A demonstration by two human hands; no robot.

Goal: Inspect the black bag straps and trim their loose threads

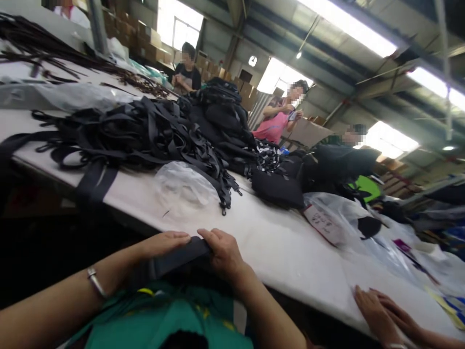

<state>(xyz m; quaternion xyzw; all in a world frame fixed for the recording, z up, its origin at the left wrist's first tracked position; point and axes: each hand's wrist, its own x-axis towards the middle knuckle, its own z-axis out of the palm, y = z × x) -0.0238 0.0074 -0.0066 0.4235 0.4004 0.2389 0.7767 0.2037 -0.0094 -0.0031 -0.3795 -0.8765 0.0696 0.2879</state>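
Note:
A dark grey webbing strap (179, 258), folded or bundled, is held in front of my body at the table's near edge. My left hand (163, 244) is closed on its left part, thumb along the top; the other fingers are mostly hidden behind the strap. Around the right end my right hand (224, 248) is closed, fingers bent over it. Just beyond lies a crumpled clear plastic bag (183, 186). Behind that bag, a large heap of black straps (145, 131) with hooks spreads over the table.
The white table (269, 242) runs across the view. Black bags (278, 186) are piled farther back, and plastic bags (337, 220) lie at right. Another person's hands (381, 310) rest at the table edge, lower right. Several people work beyond the table.

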